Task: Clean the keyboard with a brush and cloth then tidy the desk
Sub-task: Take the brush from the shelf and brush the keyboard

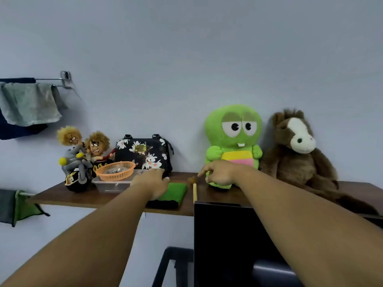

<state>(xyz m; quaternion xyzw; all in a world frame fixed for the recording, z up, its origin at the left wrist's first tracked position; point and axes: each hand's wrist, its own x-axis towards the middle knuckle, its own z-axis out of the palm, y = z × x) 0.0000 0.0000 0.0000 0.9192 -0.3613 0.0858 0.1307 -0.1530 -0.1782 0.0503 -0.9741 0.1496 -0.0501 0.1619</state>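
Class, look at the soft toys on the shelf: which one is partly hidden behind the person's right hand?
The green toy. The right hand overlaps its lower body; the brown horse and the dolls stand apart.

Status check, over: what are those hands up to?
Left hand open on green cloth. Right hand open, above brush. Nothing between.

Shelf (62, 196): matt dark wood. Brush (194, 191) handle: pale wood. Cloth (173, 193): soft green fabric. Basket (116, 170): orange plastic mesh. Towel rail (62, 79), upper left: shiny metal. Horse toy (294, 156): shaggy plush.
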